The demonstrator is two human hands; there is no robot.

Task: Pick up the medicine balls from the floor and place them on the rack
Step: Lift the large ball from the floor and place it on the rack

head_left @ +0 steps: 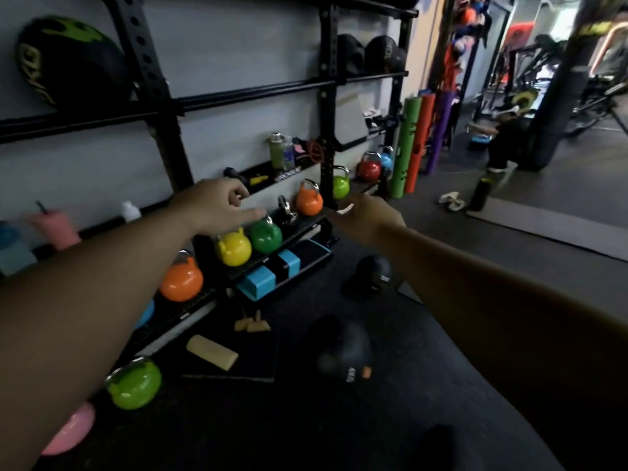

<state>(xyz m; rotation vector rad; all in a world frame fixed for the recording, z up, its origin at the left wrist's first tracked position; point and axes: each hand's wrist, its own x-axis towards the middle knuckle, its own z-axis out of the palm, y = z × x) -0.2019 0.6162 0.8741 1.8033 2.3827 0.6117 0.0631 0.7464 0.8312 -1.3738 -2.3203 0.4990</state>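
Both hands empty – left [217, 207] loosely spread, right [365, 215] blurred, grip unclear – reaching out above two balls [343, 348] on the floor [373, 419].

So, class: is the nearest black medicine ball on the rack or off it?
Off: the medicine ball lies on the floor.

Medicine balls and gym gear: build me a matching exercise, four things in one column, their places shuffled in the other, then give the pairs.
Things:
1. black medicine ball with white lettering
2. green-and-black medicine ball
3. yellow kettlebell
4. green foam roller

Places:
A. standing upright at the far end of the rack
B. on the low shelf beside a green kettlebell
C. on the floor, below the outstretched hands
D. up on the rack, upper left

Pairs: 1-C, 2-D, 3-B, 4-A
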